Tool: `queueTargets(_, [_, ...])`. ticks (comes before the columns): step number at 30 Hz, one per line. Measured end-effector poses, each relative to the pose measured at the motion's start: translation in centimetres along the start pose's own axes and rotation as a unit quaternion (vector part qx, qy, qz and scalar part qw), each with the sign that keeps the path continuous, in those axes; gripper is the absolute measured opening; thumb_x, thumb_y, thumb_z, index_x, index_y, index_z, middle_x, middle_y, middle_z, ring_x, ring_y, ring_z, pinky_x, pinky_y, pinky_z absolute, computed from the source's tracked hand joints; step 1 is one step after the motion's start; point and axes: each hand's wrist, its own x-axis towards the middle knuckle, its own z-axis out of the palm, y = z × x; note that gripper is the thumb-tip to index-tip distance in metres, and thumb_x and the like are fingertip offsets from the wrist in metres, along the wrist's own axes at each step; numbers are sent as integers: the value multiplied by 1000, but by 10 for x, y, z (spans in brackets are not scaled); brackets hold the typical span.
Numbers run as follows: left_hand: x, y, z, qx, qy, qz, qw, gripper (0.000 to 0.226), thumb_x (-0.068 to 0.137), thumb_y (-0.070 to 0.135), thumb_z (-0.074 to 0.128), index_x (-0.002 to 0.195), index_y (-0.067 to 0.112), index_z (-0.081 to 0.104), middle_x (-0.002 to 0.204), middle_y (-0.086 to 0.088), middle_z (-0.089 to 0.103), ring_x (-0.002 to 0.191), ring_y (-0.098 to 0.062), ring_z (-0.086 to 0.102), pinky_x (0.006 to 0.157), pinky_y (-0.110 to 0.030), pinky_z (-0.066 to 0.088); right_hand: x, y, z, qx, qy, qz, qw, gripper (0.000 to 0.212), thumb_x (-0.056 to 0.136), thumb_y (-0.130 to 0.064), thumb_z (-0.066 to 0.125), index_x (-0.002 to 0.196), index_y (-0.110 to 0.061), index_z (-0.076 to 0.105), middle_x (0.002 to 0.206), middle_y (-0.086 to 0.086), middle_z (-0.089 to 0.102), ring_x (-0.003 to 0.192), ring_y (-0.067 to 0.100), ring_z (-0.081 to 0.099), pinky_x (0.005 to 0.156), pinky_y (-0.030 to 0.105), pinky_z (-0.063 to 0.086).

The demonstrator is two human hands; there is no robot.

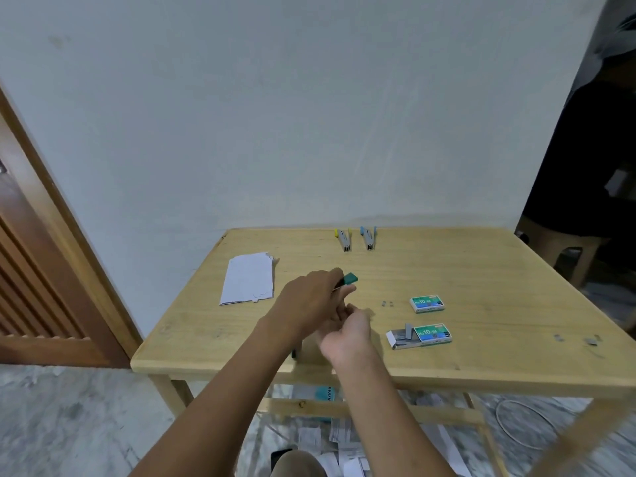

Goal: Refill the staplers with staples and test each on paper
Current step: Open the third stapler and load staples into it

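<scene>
My left hand point(311, 297) grips a green stapler point(350, 278) above the middle of the wooden table point(481, 270); only the stapler's green end shows past my fingers. My right hand point(347, 330) is just below it with its fingers curled up against the stapler's underside; what they pinch is hidden. A yellow-tipped stapler point(343, 239) and a blue-tipped stapler point(369, 237) lie side by side at the table's far edge. A closed green staple box point(426, 303) lies to the right. Nearer me, an open staple box point(421, 335) shows grey staple strips. White paper sheets point(248, 282) lie at left.
Loose staple bits point(388, 304) lie beside the closed box, and more staple bits point(592, 340) lie near the table's right edge. A wooden door point(38, 270) stands at left, a plastic stool point(568, 249) at right. Paper scraps point(344, 445) and a white cable point(512, 425) lie on the floor under the table.
</scene>
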Motion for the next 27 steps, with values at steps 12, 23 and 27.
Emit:
queueTargets(12, [-7, -11, 1, -280, 40, -54, 958, 33, 101, 36, 50, 75, 15, 56, 59, 8, 61, 52, -1, 57, 53, -14, 42, 5, 3, -3, 7, -37, -6, 999, 38, 105, -22, 31, 100, -5, 65, 93, 12, 70, 88, 24, 67, 87, 34, 53])
queueTargets(23, [3, -21, 35, -703, -25, -241, 669, 41, 99, 53, 43, 86, 15, 49, 56, 0, 40, 43, -13, 34, 44, -23, 30, 15, -62, -4, -234, -66, -134, 961, 22, 104, -16, 38, 94, -8, 56, 54, -5, 33, 45, 9, 27, 52, 24, 27])
queueTargets(27, [1, -24, 52, -795, -42, -253, 550, 38, 98, 48, 46, 82, 13, 50, 52, 1, 40, 36, -9, 36, 39, -20, 38, 22, -106, 2, -575, -8, -286, 767, 33, 103, -15, 35, 114, -5, 64, 66, -2, 47, 58, 17, 46, 54, 25, 35])
